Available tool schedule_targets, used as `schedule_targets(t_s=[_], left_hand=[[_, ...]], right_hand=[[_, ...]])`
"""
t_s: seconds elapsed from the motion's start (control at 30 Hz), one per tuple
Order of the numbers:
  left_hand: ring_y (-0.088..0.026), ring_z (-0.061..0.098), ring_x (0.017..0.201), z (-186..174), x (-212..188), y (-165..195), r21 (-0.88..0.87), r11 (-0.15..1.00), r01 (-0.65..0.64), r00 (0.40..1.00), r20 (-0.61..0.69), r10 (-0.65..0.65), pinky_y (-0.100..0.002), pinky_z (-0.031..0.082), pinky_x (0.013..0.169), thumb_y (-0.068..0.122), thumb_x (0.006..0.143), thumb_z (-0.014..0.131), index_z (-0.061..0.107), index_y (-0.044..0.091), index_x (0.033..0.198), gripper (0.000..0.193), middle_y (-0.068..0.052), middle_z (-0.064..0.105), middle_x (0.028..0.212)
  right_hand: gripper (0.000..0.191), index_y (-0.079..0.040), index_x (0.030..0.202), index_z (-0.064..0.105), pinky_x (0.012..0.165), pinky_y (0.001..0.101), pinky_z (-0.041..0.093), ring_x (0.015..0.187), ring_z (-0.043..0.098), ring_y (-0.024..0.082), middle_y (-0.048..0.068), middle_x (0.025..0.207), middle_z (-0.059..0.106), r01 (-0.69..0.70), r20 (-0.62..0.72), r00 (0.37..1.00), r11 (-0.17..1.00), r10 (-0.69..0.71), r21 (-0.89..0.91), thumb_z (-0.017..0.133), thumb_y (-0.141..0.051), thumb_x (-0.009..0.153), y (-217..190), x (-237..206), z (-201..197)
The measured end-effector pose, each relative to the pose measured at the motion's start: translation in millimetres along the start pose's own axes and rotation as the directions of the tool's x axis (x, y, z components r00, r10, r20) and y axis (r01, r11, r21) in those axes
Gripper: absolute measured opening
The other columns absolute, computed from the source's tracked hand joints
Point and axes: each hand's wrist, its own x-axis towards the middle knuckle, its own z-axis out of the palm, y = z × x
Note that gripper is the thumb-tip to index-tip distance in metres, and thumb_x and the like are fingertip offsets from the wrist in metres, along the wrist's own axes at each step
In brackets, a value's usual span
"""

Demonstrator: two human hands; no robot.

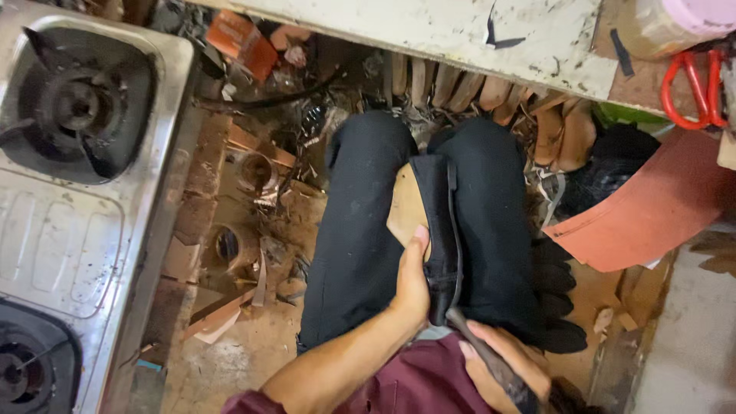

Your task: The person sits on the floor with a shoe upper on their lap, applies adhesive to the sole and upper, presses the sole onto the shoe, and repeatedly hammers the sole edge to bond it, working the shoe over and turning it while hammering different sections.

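On my lap, between my black-trousered knees, lies a black piece of leather with a tan underside (429,222). My left hand (412,280) grips its near edge, thumb on the tan side. My right hand (502,368) is closed around the dark handle of a tool (491,360) whose thin dark shaft runs up along the leather piece. The tool's tip is hard to make out against the black material.
A steel two-burner gas stove (84,222) stands at the left. A white, stained workbench edge (429,31) crosses the top, red-handled scissors (694,88) on it at right. A reddish leather sheet (652,207) lies right of my knee. Leather scraps and wooden shoe forms (491,92) litter the floor.
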Motion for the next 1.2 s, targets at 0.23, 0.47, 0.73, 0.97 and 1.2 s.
schedule_targets(t_s=[0.23, 0.47, 0.73, 0.97, 1.2], left_hand=[[-0.015, 0.064, 0.085, -16.0, 5.7, -15.6, -0.007, 0.999, 0.050, 0.999, 0.013, -0.050, -0.032, 0.052, 0.078, 0.047, 0.101, 0.045, 0.069, 0.008, 0.108, 0.046, -0.003, 0.070, 0.093], [-0.012, 0.063, 0.087, -38.9, 17.9, -27.8, 0.171, 0.978, -0.118, 0.985, 0.146, 0.093, -0.030, 0.050, 0.080, 0.043, 0.104, 0.043, 0.069, 0.003, 0.104, 0.048, -0.002, 0.070, 0.095], [-0.014, 0.065, 0.097, -39.9, 20.3, -13.7, 0.122, 0.990, -0.076, 0.971, 0.233, 0.046, -0.032, 0.051, 0.088, 0.040, 0.106, 0.041, 0.066, -0.001, 0.122, 0.050, -0.005, 0.070, 0.106], [-0.014, 0.062, 0.117, -32.1, 18.8, 2.5, 0.108, 0.977, -0.184, 0.943, 0.300, 0.144, -0.031, 0.047, 0.103, 0.039, 0.103, 0.040, 0.056, 0.000, 0.136, 0.053, -0.005, 0.066, 0.127], [-0.021, 0.063, 0.107, -32.5, 11.8, -12.4, 0.002, 1.000, 0.007, 0.945, 0.327, -0.008, -0.037, 0.050, 0.095, 0.041, 0.112, 0.044, 0.060, -0.011, 0.131, 0.058, -0.015, 0.067, 0.120]], right_hand=[[0.038, -0.006, 0.111, 0.079, 0.050, 0.0239, 0.052, 0.050, 0.065, 0.009, 0.006, 0.066, 0.073, -0.600, 0.142, 0.798, 0.791, 0.585, 0.116, 0.082, -0.010, 0.073, 15.1, 25.3, -15.4], [0.035, 0.001, 0.117, 0.076, 0.045, 0.0274, 0.045, 0.047, 0.055, 0.012, 0.006, 0.055, 0.064, -0.754, 0.313, 0.656, 0.608, 0.686, 0.249, 0.071, -0.005, 0.083, 38.3, 54.7, -12.7], [0.038, 0.003, 0.123, 0.067, 0.044, 0.0311, 0.040, 0.043, 0.048, 0.017, 0.007, 0.050, 0.050, -0.904, 0.373, 0.422, 0.352, 0.827, 0.243, 0.062, -0.019, 0.092, 47.6, 105.3, 16.7], [0.038, 0.000, 0.123, 0.069, 0.043, 0.0312, 0.037, 0.043, 0.046, 0.018, 0.010, 0.052, 0.051, -0.913, 0.267, 0.408, 0.386, 0.873, 0.131, 0.062, -0.023, 0.093, 39.6, 137.6, 32.5], [0.036, -0.001, 0.123, 0.066, 0.042, 0.0281, 0.035, 0.047, 0.045, 0.013, 0.001, 0.059, 0.044, -0.882, 0.396, 0.371, 0.185, 0.840, 0.434, 0.064, -0.019, 0.091, 63.6, 143.0, 17.9]])
